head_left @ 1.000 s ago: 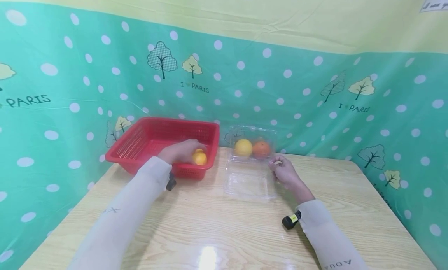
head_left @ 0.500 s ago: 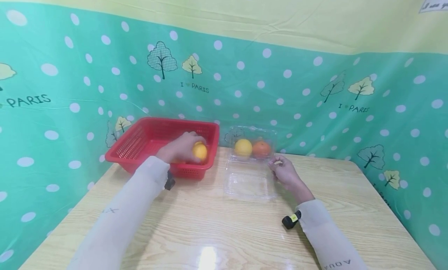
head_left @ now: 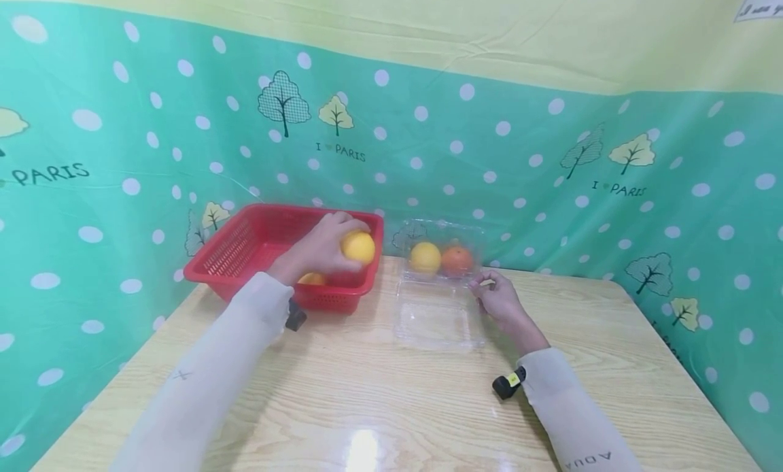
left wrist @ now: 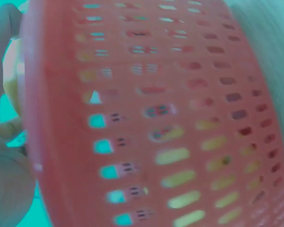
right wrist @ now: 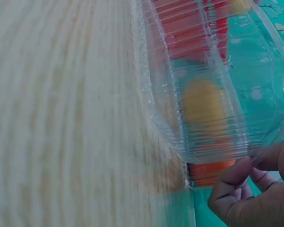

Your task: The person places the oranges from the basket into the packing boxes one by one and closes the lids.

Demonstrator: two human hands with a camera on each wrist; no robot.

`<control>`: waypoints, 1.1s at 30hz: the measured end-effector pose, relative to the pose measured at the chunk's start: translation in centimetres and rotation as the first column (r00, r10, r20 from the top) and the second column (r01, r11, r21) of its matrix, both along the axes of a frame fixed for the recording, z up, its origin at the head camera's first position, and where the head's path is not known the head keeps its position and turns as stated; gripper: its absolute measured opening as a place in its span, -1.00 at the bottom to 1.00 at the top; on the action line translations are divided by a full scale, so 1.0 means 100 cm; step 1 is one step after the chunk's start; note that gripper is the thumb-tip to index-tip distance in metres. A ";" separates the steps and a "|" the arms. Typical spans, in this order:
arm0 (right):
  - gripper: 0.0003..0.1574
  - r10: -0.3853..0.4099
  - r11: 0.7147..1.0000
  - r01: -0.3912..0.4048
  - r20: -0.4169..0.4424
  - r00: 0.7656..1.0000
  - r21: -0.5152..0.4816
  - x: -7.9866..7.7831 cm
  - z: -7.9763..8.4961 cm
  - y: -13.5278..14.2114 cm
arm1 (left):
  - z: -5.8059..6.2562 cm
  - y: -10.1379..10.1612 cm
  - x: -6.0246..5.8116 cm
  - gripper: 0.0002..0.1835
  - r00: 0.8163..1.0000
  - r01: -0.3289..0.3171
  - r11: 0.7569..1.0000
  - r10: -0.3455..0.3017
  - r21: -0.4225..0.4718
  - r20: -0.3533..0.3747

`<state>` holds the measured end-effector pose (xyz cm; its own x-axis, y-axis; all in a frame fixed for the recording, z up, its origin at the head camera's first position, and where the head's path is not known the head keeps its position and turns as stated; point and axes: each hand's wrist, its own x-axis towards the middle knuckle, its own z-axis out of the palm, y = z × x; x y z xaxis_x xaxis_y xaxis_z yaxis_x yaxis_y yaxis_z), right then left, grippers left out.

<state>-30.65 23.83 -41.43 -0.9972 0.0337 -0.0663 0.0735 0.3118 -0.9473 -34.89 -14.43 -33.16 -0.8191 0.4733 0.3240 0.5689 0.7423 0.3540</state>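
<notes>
My left hand grips a yellow-orange orange over the right part of a red plastic basket. Another orange shows inside the basket beneath that hand. In the left wrist view the slotted basket wall covers much of the scene, and part of the left hand shows at its edge. With thumb and fingers, my right hand pinches the edge of a clear plastic clamshell box, its lid raised. A yellow fruit and a red-orange tangerine sit side by side in the box's far half.
A light wooden table carries everything. Behind it hangs a green and yellow printed cloth, close to the basket and the box. The basket stands left of the box, with a narrow gap between them.
My left hand has lifted the orange up and to the right within the basket, uncovering another orange below. The right hand stays at the box's edge.
</notes>
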 end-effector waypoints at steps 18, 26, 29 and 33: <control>-0.79 -0.010 1.000 0.010 -0.013 1.000 -0.010 -0.002 -0.001 0.001 | 0.014 0.044 0.023 -0.33 0.951 0.275 0.960 -0.279 -0.043 -0.131; -0.77 -0.009 1.000 0.009 -0.015 1.000 -0.018 -0.002 -0.001 0.002 | -0.003 0.075 0.034 -0.31 0.908 0.395 0.912 -0.406 -0.107 -0.106; -0.78 -0.012 1.000 0.012 -0.019 1.000 -0.011 -0.003 -0.002 0.002 | -0.010 0.084 0.036 -0.28 0.900 0.413 0.903 -0.425 -0.121 -0.095; -0.80 -0.018 1.000 0.018 -0.015 1.000 -0.001 -0.003 -0.002 0.002 | -0.020 0.094 0.037 -0.27 0.893 0.427 0.893 -0.441 -0.144 -0.086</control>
<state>-30.98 24.07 -41.61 -0.9973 0.0520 -0.0516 0.0652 0.3102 -0.9484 -31.15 -5.00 -35.15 -0.4842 0.8137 0.3216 0.8748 0.4440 0.1938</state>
